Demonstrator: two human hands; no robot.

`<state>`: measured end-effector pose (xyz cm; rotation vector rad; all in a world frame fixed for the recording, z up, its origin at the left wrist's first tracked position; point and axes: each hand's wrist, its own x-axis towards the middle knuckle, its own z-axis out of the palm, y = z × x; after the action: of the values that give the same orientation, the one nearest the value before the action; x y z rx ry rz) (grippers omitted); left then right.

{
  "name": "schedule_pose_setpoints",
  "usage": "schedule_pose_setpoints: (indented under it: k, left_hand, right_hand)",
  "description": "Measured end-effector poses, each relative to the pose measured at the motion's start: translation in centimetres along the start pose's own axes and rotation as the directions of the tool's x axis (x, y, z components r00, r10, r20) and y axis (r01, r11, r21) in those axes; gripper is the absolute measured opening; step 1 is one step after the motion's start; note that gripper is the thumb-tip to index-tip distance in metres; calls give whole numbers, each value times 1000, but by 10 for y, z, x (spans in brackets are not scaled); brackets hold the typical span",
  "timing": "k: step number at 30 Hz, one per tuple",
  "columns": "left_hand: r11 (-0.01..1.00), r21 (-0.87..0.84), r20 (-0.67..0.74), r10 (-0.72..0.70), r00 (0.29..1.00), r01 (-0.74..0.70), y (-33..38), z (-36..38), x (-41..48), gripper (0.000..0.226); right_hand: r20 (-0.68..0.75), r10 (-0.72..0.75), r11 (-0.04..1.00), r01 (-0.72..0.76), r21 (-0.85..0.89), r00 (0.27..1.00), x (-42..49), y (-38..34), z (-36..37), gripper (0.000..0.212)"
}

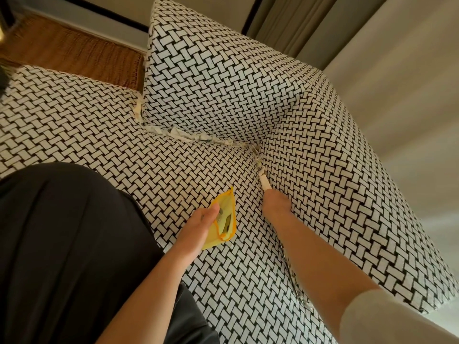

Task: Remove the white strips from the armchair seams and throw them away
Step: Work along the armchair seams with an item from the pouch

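While a yellow pouch (224,228) is held by the left hand (198,225), a white strip (264,182) is gripped by the right hand (275,204).

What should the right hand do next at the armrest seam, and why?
Probably pull the white strip up and out from between seat and armrest, toward the person. The right hand sits in that gap and seems to pinch the strip's end, while the rest runs tucked toward the back corner. The left hand holds a yellow pouch, so it cannot help.
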<state>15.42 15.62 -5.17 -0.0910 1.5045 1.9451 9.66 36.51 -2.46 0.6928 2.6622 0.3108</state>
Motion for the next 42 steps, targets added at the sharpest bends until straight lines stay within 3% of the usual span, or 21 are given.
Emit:
schedule_pose_setpoints:
  k: [5, 13, 21, 26, 30, 33, 38, 42]
  left_hand:
    - [1000, 7, -5, -5, 1000, 5, 1, 0, -1, 64]
    - [1000, 20, 2, 0, 1000, 0, 1, 1, 0, 70]
    - [999, 36, -19, 2, 1000, -1, 0, 0, 0, 62]
    - [999, 35, -12, -20, 1000, 20, -2, -1, 2, 74]
    - [999, 45, -12, -17, 1000, 18, -1, -1, 2, 84]
    - [998, 56, 7, -18, 1000, 18, 0, -1, 2, 99]
    - [999, 42, -7, -16, 1000, 16, -1, 0, 0, 70]
    - [998, 49, -8, -31, 999, 32, 0, 0, -2, 77]
  right_hand:
    - [61, -27, 993, 34, -117, 998, 0, 2, -2, 31]
    - [133, -1, 997, 11, -81, 991, 2, 5, 1, 29]
    - [40, -7, 996, 10, -87, 999, -4, 7, 10, 27]
    - [166, -9, 997, 22, -78, 986, 0, 8, 6, 28]
    - [243, 18, 999, -27, 34, 970, 1, 13, 7, 30]
    - [165, 11, 996, -24, 81, 986, -5, 16, 16, 30]
    - [-60, 49, 995, -43, 91, 997, -13, 15, 30, 27]
    - [-121, 99, 975, -72, 212, 988, -12, 15, 38, 29]
